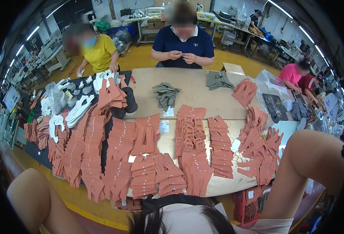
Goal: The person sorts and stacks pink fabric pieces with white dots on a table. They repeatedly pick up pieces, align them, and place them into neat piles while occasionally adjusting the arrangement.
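Observation:
Neither of my hands shows; my bent left arm (29, 195) rises at the lower left edge and my right arm (293, 171) at the lower right, both apart from the table. Spread over the near half of the table lie overlapping rows of brick-red cut shoe pieces (92, 156), many with small white dots. Some red straps with buckles (193, 134) lie in the middle, and another buckled stack (221, 150) sits to their right. Looser red pieces (258, 156) are heaped nearest my right arm.
White cut pieces (78, 111) and plastic bags lie on the left. Farther back are grey-green pieces (166, 95) and a second grey-green stack (219, 80). A person in navy (183, 46) stands opposite, another in yellow (101, 52) at left. A red crate (250, 206) stands below the table.

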Available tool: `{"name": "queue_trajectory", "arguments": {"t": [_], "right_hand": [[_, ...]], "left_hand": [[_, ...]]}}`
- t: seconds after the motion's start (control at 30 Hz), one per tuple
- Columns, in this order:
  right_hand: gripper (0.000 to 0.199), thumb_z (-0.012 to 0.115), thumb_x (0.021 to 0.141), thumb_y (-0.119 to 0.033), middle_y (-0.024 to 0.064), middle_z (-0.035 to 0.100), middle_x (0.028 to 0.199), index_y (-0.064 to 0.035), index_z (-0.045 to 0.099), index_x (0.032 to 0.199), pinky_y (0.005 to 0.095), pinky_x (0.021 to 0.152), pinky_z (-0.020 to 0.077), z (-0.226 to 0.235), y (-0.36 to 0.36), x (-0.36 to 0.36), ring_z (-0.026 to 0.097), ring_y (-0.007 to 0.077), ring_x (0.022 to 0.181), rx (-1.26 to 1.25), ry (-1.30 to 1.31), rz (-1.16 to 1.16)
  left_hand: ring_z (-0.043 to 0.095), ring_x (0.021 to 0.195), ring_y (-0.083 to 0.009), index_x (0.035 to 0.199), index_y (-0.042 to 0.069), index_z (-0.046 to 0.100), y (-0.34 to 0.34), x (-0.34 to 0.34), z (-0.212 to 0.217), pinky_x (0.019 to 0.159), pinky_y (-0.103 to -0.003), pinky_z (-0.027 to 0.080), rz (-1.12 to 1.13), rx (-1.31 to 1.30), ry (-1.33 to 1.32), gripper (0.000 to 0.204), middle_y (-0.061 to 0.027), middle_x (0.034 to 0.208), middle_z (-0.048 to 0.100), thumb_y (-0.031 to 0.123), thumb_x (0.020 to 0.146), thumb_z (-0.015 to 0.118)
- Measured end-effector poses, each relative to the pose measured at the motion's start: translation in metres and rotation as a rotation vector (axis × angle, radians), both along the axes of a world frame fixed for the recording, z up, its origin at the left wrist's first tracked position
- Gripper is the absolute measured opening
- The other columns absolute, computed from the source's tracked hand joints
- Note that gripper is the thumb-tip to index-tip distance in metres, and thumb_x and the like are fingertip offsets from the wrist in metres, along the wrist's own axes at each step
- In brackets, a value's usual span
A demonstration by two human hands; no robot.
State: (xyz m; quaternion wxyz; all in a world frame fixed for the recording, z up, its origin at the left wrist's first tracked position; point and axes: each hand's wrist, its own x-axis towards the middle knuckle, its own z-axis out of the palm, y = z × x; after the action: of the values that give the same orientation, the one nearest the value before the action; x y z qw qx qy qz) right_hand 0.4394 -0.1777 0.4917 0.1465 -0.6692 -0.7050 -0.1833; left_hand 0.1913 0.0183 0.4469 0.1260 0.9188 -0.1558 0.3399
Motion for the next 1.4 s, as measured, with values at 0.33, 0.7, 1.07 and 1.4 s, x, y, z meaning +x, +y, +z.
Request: {"name": "queue_trajectory", "arguments": {"t": [0.33,0.7,1.07,1.4], "right_hand": [[0.023,0.058,0.092,-0.018,0.0025,0.061,0.097,-0.0032,0.061,0.109,0.0269,0.078,0.0459,-0.015,0.004,0.007,0.056,0.0115,0.087,0.001,0.012,-0.019],[0.022,0.057,0.092,-0.018,0.003,0.062,0.097,-0.0027,0.062,0.107,0.0272,0.078,0.0461,-0.063,0.01,0.051,0.056,0.012,0.087,0.764,0.312,-0.023],[0.065,0.073,0.077,-0.018,0.0162,0.045,0.127,-0.0072,0.044,0.134,0.0363,0.092,0.0463,-0.487,0.069,0.066,0.054,0.0312,0.11,-0.201,0.906,-0.467],[0.063,0.077,0.071,-0.019,0.016,0.052,0.117,-0.0035,0.048,0.125,0.0412,0.091,0.0436,-0.528,0.08,0.043,0.052,0.036,0.108,-0.026,0.81,-0.557]], "left_hand": [[0.04,0.126,-0.0342,0.135,0.005,0.032,0.003,0.014,-0.011,0.105,-0.042,0.03,-0.013,-0.003,-0.025,0.056,-0.0207,0.136,0.038,0.04,0.093,0.045],[0.038,0.129,-0.0362,0.139,0.005,0.029,0.019,0.004,-0.031,0.107,-0.043,0.028,-0.004,-0.26,-0.194,0.061,-0.0223,0.14,0.035,0.042,0.093,0.045],[0.038,0.13,-0.035,0.141,0.004,0.029,0.069,0.02,-0.267,0.108,-0.044,0.028,0.407,-0.641,-0.305,0.06,-0.0218,0.142,0.035,0.04,0.095,0.042],[0.051,0.115,-0.0242,0.128,0.001,0.047,0.057,-0.016,-0.41,0.095,-0.035,0.043,0.766,-1.021,0.325,0.04,-0.0143,0.129,0.047,0.015,0.091,0.053]]}}
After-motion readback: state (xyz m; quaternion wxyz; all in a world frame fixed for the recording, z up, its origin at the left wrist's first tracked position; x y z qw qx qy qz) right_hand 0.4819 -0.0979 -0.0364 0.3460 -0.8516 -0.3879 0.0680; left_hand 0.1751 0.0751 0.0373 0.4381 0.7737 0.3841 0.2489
